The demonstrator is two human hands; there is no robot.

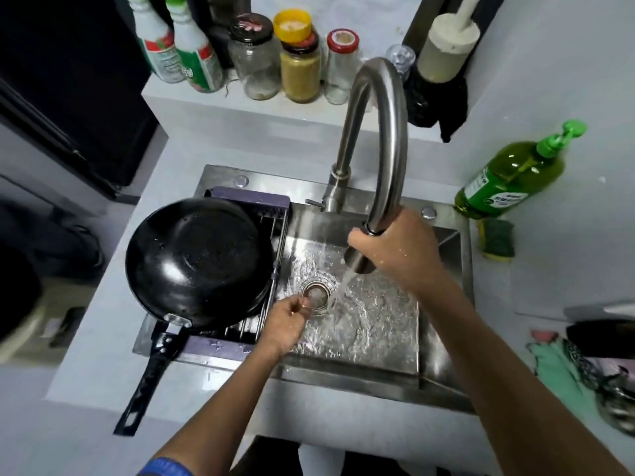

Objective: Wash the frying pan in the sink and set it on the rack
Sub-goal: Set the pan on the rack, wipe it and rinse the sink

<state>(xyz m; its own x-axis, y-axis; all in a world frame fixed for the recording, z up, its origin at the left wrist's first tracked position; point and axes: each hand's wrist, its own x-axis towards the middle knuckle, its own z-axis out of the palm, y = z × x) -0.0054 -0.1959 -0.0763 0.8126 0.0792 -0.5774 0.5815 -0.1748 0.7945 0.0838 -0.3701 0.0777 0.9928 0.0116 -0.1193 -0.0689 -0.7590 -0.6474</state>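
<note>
A black frying pan (199, 259) lies upside down on the wire rack (271, 235) over the left side of the steel sink (443, 304), its handle (151, 376) jutting out over the front edge of the desk (103, 359). Water runs from the arched tap (378, 142) into the basin. The person's right hand (395, 249) has its grip wrapped round the tap's spray head, aiming the stream near the drain (314, 297); the left hand (287, 326) hovers beside the drain with fingers curled, and whether that grip holds anything small cannot be told. By the look of it the task is all but finished: the pan appears washed and racked, wet drops on its base, leaving only a rinse of the basin and shutting off the water. A green soap bottle (512, 176) and a sponge (498, 240) sit to the right.
</note>
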